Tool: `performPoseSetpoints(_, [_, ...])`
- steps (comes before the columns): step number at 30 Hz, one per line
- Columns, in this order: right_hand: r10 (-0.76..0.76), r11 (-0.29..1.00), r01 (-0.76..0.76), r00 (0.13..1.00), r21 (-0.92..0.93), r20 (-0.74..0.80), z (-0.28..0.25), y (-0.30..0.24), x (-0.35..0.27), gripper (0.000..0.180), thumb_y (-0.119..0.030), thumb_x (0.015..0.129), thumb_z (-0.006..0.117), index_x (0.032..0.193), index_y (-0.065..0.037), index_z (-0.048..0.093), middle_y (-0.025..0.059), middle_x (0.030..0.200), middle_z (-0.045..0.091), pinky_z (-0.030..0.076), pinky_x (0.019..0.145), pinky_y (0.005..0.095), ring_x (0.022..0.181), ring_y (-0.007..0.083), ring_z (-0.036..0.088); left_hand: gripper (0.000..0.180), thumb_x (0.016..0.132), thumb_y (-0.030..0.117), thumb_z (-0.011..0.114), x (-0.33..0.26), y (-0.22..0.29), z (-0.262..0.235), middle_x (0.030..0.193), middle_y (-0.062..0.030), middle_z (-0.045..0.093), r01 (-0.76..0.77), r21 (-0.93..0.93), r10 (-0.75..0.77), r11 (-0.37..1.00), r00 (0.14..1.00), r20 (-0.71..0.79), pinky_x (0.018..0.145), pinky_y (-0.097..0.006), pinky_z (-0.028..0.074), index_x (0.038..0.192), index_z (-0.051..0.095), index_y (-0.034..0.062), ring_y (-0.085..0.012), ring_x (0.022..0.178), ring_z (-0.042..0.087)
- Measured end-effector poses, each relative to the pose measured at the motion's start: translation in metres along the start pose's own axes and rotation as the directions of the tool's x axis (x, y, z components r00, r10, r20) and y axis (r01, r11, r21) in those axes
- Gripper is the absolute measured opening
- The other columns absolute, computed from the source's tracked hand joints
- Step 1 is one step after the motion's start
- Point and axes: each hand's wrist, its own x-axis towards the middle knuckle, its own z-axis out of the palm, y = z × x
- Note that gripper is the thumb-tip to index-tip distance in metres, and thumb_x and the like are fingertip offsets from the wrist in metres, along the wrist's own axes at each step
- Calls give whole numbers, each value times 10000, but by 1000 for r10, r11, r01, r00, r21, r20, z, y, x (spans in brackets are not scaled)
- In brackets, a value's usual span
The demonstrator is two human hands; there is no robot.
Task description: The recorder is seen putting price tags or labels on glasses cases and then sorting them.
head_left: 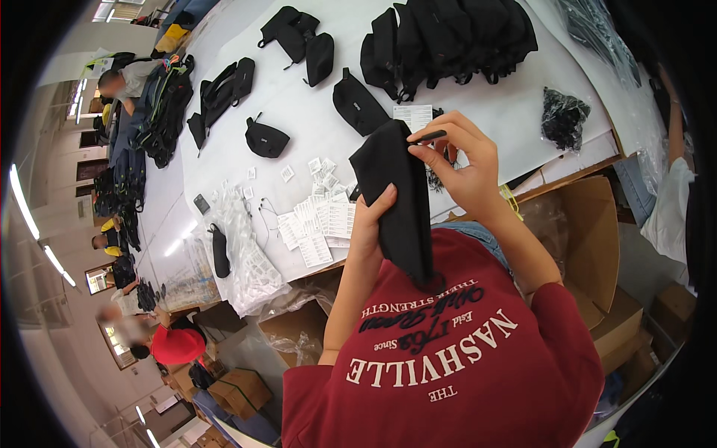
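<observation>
My left hand grips the lower side of a black fabric bag that I hold up in front of my chest, above the table edge. My right hand pinches a thin black strap or zipper pull at the bag's top corner. The bag hangs down over my red shirt. A white paper tag lies on the table just behind the bag's top.
The white table carries several black waist bags, a black pile at the back, small white tags, clear plastic bags and a black bundle. Cardboard boxes stand below right. Other people sit at left.
</observation>
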Motion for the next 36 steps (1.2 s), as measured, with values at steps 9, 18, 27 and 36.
performPoseSetpoints(9, [147, 920, -279, 897, 276, 418, 5, -22, -38, 62, -44, 739, 708, 776, -34, 659, 26, 768, 586, 362, 528, 212, 612, 85, 492, 345, 950, 353, 458, 24, 22, -14, 602, -26, 436, 67, -246, -56, 967, 997, 53, 461, -273, 367, 737, 466, 82, -129, 519, 432])
performPoseSetpoints(18, [-2, 998, 22, 940, -57, 340, 3, -15, -34, 245, -169, 760, 687, 971, -96, 585, 51, 982, 536, 388, 752, 325, 875, 191, 513, 277, 939, 292, 486, 24, 36, -9, 851, -53, 611, -69, -147, 25, 987, 959, -282, 717, -292, 494, 969, 565, 28, -166, 781, 593])
performPoseSetpoints(27, [-145, 903, 313, 868, -295, 475, -6, 0, -23, 616, 1, 572, 677, 1158, -156, 568, 73, 1018, 581, 439, 859, 360, 942, 240, 567, 391, 945, 288, 466, -8, 25, -17, 1156, -108, 551, -26, -251, 0, 968, 995, -104, 864, -339, 492, 1218, 450, 8, -220, 1011, 577])
performPoseSetpoints(36, [172, 958, -256, 877, 133, 449, -19, -1, -1, 409, 72, 710, 651, 1087, -68, 577, 77, 958, 615, 460, 783, 276, 885, 188, 599, 611, 759, -75, 642, -19, 39, -60, 1104, -104, 570, -476, 451, 468, 755, 873, 138, 909, -292, 401, 1300, 395, 69, -170, 1050, 529])
